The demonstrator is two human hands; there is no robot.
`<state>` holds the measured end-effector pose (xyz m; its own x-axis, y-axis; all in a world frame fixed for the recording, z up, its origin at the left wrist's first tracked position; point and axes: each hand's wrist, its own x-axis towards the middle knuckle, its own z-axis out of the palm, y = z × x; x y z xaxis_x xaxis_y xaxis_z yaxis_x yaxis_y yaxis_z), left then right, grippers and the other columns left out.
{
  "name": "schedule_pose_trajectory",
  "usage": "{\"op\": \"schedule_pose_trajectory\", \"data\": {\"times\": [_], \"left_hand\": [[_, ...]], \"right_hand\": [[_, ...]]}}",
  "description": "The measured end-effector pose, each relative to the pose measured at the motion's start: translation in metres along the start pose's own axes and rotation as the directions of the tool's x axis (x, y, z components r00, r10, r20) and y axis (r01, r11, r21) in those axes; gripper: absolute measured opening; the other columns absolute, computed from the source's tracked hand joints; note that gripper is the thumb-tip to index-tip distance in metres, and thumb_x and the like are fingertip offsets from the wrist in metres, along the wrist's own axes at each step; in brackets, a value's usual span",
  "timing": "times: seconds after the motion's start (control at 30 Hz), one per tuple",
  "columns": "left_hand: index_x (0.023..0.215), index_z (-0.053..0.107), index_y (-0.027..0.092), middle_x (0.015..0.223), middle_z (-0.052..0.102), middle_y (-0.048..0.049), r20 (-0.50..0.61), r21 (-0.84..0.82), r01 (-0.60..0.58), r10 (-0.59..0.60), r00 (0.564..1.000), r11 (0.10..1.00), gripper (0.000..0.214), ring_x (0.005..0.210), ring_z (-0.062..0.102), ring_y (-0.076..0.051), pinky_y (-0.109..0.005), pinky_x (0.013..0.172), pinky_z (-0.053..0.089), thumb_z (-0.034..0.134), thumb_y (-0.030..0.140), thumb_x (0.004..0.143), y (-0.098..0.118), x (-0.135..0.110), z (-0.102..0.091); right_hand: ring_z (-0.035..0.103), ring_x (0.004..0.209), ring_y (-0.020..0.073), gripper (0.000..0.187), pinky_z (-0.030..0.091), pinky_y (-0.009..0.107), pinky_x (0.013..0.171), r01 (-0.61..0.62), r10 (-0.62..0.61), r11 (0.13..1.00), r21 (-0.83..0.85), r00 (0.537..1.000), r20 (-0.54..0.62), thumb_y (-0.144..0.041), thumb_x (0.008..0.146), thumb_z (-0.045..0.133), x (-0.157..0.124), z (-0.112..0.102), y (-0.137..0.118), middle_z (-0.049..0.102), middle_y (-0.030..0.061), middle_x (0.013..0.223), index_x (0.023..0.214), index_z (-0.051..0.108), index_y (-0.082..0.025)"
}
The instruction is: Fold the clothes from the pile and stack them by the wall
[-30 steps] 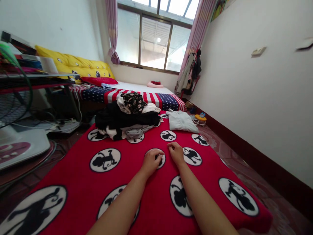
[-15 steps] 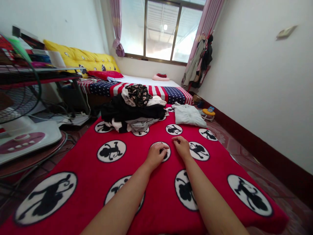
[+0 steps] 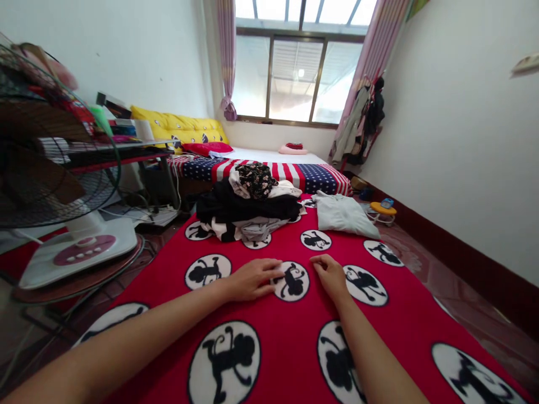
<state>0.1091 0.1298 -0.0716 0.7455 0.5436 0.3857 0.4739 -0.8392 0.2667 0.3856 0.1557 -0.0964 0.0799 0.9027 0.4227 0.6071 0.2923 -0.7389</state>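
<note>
My left hand (image 3: pixel 255 279) is open over the red blanket (image 3: pixel 286 331), its fingers apart and pointing right, close to a white circle with a black monkey print. My right hand (image 3: pixel 330 275) is held low over the same blanket, loosely bent, fingers apart and nothing in them. A gap with that monkey print lies between the two hands. Beyond them to the left rises a heap of clothes (image 3: pixel 248 207), black, grey, white and a dark floral piece on top. A folded pale grey garment (image 3: pixel 347 215) lies flat at the far right of the blanket.
At the left a fan (image 3: pixel 84 241) stands on a round stool, beside a cluttered desk (image 3: pixel 126 147). A bed (image 3: pixel 256 155) with a yellow cushion (image 3: pixel 177 126) is below the window. Clothes hang on a rack (image 3: pixel 357 123) at the right, near a small yellow stool (image 3: pixel 383 209).
My left hand has turned to point right, and its fingers have spread. The right hand stays about where it was over the blanket. The view has tilted up and swung left, showing more fan.
</note>
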Motion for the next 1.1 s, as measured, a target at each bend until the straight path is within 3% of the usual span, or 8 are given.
{"op": "schedule_pose_trajectory", "data": {"times": [0.07,0.17,0.27,0.47,0.63,0.8,1.0,1.1], "left_hand": [[0.131,0.055,0.027,0.143,0.048,-0.0089,-0.168,0.118,0.234,-0.212,0.963,0.965,0.045,0.132,0.044,-0.024,-0.04,0.11,0.036,0.056,0.02,0.086,-0.029,-0.006,-0.012],[0.133,0.052,0.022,0.139,0.049,-0.0104,-0.358,0.194,0.502,-0.415,0.836,0.843,0.051,0.128,0.045,-0.026,-0.042,0.108,0.037,0.056,0.015,0.082,-0.065,-0.004,-0.018],[0.135,0.049,0.019,0.132,0.051,-0.012,-0.387,0.198,0.579,-0.48,0.787,0.791,0.054,0.116,0.051,-0.027,-0.041,0.102,0.041,0.058,0.018,0.082,-0.083,0.008,-0.016],[0.12,0.06,0.018,0.115,0.055,-0.0128,-0.454,0.168,0.655,-0.532,0.715,0.736,0.038,0.105,0.054,-0.029,-0.039,0.091,0.045,0.057,0.017,0.082,-0.086,0.029,-0.011],[0.11,0.063,0.018,0.105,0.059,-0.0094,-0.482,0.112,0.61,-0.494,0.724,0.785,0.028,0.103,0.057,-0.024,-0.033,0.091,0.046,0.05,0.014,0.086,-0.081,0.031,-0.012],[0.105,0.063,0.019,0.1,0.061,-0.0084,-0.494,0.055,0.563,-0.468,0.733,0.824,0.021,0.097,0.06,-0.022,-0.031,0.086,0.048,0.047,0.024,0.092,-0.071,0.031,-0.008],[0.11,0.063,0.021,0.105,0.058,-0.0061,-0.397,0.061,0.489,-0.428,0.812,0.87,0.025,0.088,0.062,-0.019,-0.029,0.077,0.051,0.058,0.025,0.085,-0.055,0.024,0.003],[0.114,0.061,0.021,0.11,0.056,-0.0064,-0.366,0.078,0.452,-0.397,0.842,0.888,0.031,0.091,0.061,-0.019,-0.03,0.082,0.051,0.06,0.029,0.085,-0.044,0.021,0.005]], "right_hand": [[0.066,0.079,0.0219,0.022,0.049,0.036,0.077,-0.014,0.014,1.0,-0.008,1.0,-0.002,-0.03,0.075,0.052,0.0,0.001,-0.001,0.073,0.0054,0.084,0.081,0.071,-0.021],[0.066,0.08,0.0217,0.022,0.048,0.036,0.078,-0.039,0.039,0.999,-0.024,0.999,0.011,-0.031,0.076,0.052,0.001,0.002,-0.003,0.073,0.0046,0.085,0.081,0.071,-0.022],[0.066,0.08,0.0212,0.023,0.048,0.036,0.079,-0.046,0.046,0.999,-0.023,0.999,0.022,-0.032,0.076,0.051,0.001,0.003,-0.004,0.073,0.0045,0.085,0.081,0.071,-0.022],[0.066,0.082,0.0228,0.025,0.047,0.036,0.079,-0.058,0.06,0.997,-0.059,0.998,0.022,-0.034,0.074,0.051,0.002,0.001,-0.008,0.073,0.0057,0.085,0.081,0.071,-0.021],[0.066,0.081,0.0224,0.026,0.047,0.036,0.079,-0.059,0.06,0.998,-0.034,0.998,0.026,-0.035,0.073,0.051,0.001,0.0,-0.009,0.073,0.0061,0.085,0.08,0.071,-0.02],[0.066,0.08,0.0226,0.025,0.048,0.036,0.078,-0.078,0.079,0.996,-0.037,0.997,0.016,-0.036,0.073,0.052,0.001,0.001,-0.01,0.073,0.0057,0.084,0.08,0.071,-0.021],[0.066,0.081,0.0225,0.025,0.048,0.036,0.079,-0.066,0.067,0.997,-0.039,0.997,0.023,-0.036,0.073,0.052,0.002,0.002,-0.008,0.073,0.0056,0.085,0.081,0.071,-0.021],[0.066,0.081,0.0224,0.025,0.048,0.036,0.079,-0.059,0.061,0.997,-0.053,0.998,0.025,-0.036,0.074,0.052,0.002,0.003,-0.006,0.073,0.0053,0.086,0.082,0.071,-0.021]]}}
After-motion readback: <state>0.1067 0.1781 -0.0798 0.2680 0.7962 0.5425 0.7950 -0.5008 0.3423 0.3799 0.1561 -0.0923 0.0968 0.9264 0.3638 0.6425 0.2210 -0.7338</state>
